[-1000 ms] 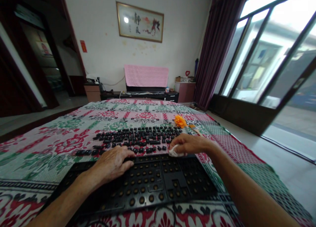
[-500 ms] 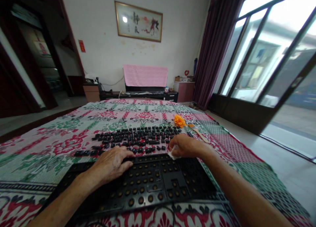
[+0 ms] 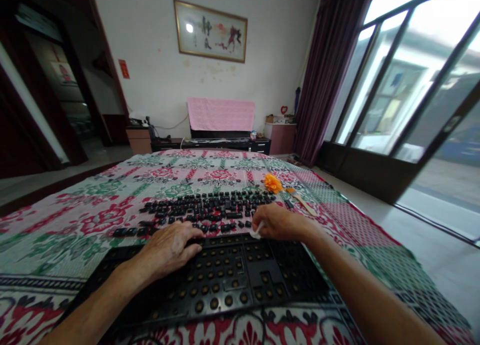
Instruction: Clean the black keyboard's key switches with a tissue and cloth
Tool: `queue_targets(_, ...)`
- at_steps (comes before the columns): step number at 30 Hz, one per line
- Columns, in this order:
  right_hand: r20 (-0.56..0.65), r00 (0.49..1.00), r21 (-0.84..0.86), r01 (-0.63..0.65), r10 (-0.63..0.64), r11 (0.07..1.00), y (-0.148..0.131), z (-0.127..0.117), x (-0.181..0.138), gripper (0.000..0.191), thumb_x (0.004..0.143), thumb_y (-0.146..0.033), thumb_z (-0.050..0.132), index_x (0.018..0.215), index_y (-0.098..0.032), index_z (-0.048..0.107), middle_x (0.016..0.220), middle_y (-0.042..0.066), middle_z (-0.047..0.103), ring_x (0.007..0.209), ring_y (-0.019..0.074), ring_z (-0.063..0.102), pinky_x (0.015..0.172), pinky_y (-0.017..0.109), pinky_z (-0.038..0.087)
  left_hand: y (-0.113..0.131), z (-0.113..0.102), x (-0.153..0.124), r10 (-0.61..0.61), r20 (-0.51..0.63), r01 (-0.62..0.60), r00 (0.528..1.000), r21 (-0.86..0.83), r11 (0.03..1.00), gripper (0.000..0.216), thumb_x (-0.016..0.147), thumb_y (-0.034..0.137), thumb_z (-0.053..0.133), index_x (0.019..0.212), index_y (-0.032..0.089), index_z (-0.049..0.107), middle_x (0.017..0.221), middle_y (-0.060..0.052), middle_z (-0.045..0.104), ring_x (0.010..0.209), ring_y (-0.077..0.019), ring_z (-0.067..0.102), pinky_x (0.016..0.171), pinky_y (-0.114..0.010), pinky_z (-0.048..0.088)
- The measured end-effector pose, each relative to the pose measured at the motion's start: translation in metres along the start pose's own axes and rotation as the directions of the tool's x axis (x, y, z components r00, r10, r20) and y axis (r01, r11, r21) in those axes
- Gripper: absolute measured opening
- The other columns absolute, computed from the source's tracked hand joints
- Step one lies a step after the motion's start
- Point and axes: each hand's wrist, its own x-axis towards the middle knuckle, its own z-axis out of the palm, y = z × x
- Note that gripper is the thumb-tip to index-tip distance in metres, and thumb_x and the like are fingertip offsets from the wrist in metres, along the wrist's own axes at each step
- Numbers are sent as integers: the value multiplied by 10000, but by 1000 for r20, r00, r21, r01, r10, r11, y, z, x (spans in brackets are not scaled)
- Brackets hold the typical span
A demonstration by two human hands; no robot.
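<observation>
A black keyboard [image 3: 262, 272] with its keycaps off lies in front of me, round key stems showing. My left hand [image 3: 170, 247] holds its far edge, thumb on the face and fingers over the rim. At the far edge, right of the middle, my right hand [image 3: 275, 221] pinches a crumpled white tissue [image 3: 256, 232], which touches the keyboard there; the fingertips are partly hidden. Loose black keycaps [image 3: 210, 205] are spread in rows just beyond the keyboard.
Beyond my right hand lie a brush [image 3: 302, 201] with a wooden handle and an orange flower-like puff [image 3: 272, 183]. A patterned cloth [image 3: 101, 220] covers the table. A low cabinet [image 3: 258, 146] and a pink cloth [image 3: 221, 114] over a screen stand by the wall.
My right hand has shifted slightly left along the keyboard's far edge with the tissue, more of which now shows upright. My left hand stays in place.
</observation>
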Motion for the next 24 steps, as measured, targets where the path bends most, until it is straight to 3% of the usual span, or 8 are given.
queue_targets(5,76,996,-2,-56,56,998,0,-7,-3,212,624,-161,516,781,-191,655,732,9,642,670,128,562,603,195,381,0,1,-1,1,-4,-1,1000,-4,1000,332,747,376,422,1034,288,564,1033,-30,566,979,-201,488,855,-316,364)
queue_targets(8,-53,998,22,23,-22,999,-11,-7,-1,205,657,-171,516,811,-186,650,784,21,632,711,128,551,634,202,382,-1,1,-1,2,-12,-2,1000,-8,1000,330,745,372,427,1033,291,565,1027,-30,571,998,-204,479,859,-317,360)
queue_targets(12,-208,953,29,230,-219,973,-34,8,11,222,706,-133,492,873,-184,629,852,35,593,787,124,520,714,222,370,0,1,0,-12,-3,12,1000,-4,1000,330,740,369,434,1035,297,564,1015,-27,573,986,-202,483,847,-310,362)
queue_targets(16,-163,931,-55,321,-326,945,-46,22,21,227,718,-99,474,868,-163,631,838,60,572,801,134,508,729,231,366,1,0,1,-10,8,9,1000,15,1000,323,740,363,435,1031,310,566,986,-26,580,947,-202,499,814,-311,374)
queue_targets(24,-3,985,-63,175,-175,983,-28,3,10,252,690,-138,482,864,-191,656,812,47,620,769,150,545,713,231,388,0,1,-1,5,-15,-5,1000,18,1000,324,745,375,424,1023,295,570,1002,-25,581,975,-207,491,820,-307,372)
